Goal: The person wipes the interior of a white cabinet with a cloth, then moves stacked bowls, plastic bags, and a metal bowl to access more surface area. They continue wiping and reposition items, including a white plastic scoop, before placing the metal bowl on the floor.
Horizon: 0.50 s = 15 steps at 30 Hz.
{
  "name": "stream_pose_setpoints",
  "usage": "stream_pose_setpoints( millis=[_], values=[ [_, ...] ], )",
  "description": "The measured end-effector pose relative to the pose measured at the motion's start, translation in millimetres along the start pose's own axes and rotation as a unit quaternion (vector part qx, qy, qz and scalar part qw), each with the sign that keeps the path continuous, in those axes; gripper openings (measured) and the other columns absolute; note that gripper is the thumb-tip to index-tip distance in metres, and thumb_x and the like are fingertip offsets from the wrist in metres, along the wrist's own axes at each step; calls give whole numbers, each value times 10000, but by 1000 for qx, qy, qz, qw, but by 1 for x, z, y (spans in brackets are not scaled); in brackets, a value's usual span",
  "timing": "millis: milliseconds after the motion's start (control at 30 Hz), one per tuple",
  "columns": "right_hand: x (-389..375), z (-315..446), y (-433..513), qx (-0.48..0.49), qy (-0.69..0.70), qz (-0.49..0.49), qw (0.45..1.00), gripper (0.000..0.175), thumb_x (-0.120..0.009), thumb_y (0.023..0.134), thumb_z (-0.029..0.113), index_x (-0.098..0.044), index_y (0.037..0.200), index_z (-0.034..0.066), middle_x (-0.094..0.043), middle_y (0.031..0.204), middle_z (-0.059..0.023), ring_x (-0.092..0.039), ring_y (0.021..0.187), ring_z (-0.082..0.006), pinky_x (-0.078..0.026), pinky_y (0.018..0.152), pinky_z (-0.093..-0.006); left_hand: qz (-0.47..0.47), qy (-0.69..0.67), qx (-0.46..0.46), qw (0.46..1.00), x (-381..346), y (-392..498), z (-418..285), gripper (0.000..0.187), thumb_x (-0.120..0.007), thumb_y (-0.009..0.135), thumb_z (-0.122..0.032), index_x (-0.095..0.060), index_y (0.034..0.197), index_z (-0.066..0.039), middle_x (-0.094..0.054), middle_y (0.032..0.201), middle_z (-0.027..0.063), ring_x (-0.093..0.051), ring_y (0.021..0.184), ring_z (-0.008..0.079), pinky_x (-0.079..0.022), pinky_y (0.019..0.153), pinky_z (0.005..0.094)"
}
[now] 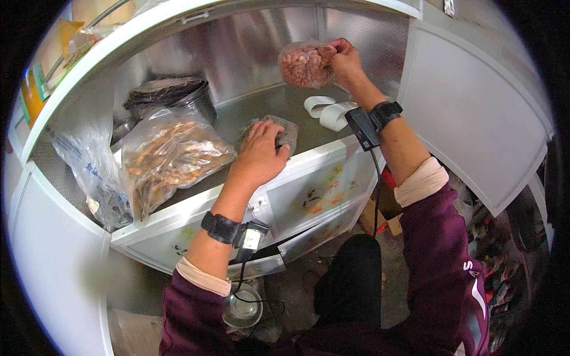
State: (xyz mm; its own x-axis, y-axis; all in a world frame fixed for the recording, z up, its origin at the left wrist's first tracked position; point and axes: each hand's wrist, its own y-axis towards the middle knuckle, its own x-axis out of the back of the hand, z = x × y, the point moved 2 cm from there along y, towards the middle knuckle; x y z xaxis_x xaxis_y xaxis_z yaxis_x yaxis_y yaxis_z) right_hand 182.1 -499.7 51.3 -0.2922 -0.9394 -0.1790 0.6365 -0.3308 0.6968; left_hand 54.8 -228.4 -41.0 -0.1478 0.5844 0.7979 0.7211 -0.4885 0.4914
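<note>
My right hand (348,62) pinches a clear plastic bag of reddish shelled peanuts (304,67) and holds it up near the cabinet's metal back wall. Below that bag, two white looped strips (328,112) rest on the cabinet shelf (262,99). My left hand (262,153) lies palm down over a crumpled grey cloth (288,133), fingers curled on it against the shelf near the front edge. Part of the cloth is hidden beneath the hand. Left of it sits a larger clear bag of brown dried strips (173,153).
Behind the larger bag stands a metal pot (201,100) with dark folded material on top. A printed plastic bag (95,178) slumps at the left. White cabinet doors (476,107) hang open on both sides. A glass bowl (244,308) is on the floor below.
</note>
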Motion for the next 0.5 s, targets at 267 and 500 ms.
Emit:
stream_pose_setpoints(
  millis=[267,500],
  values=[
    [-86,29,-26,-53,94,76,991,191,-726,874,33,-570,982,16,-645,876,-56,-632,776,-148,-526,686,-281,-17,20,-3,1000,1,-5,-9,454,-551,898,-244,-546,1287,-10,-487,1416,199,-370,1384,362,-311,1150,453],
    [-137,55,-54,-86,199,124,968,189,-704,887,19,-568,1018,15,-642,923,-60,-635,848,-162,-515,771,-302,-49,4,2,999,3,-7,-9,501,-616,880,-255,-532,1283,32,-497,1395,246,-367,1387,401,-302,1150,458]
  ],
)
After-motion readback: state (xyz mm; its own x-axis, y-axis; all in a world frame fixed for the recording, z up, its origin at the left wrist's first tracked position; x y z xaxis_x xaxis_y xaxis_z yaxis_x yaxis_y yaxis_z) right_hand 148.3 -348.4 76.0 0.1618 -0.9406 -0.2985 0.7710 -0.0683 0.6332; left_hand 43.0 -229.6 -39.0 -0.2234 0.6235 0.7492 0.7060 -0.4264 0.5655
